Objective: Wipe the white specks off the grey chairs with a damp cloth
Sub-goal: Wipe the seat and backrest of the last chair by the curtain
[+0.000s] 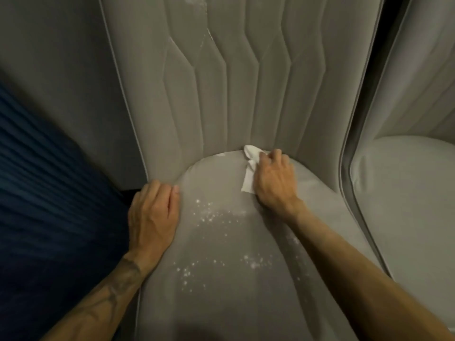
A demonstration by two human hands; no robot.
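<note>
Right hand (273, 179) grips the cloth (250, 179), bunched under its fingers (275, 156) at the crease of the chair (216, 173); left hand (152, 217) rests open.

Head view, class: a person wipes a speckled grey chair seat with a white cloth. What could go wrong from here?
1. The cloth in the right hand is at the back crease of the seat, away from the white specks mid-seat. A damp pass might smear them into the fabric rather than lift them.
2. The white marks high on the backrest could be overlooked.
3. The right forearm lies beside specks and may drag them.
</note>
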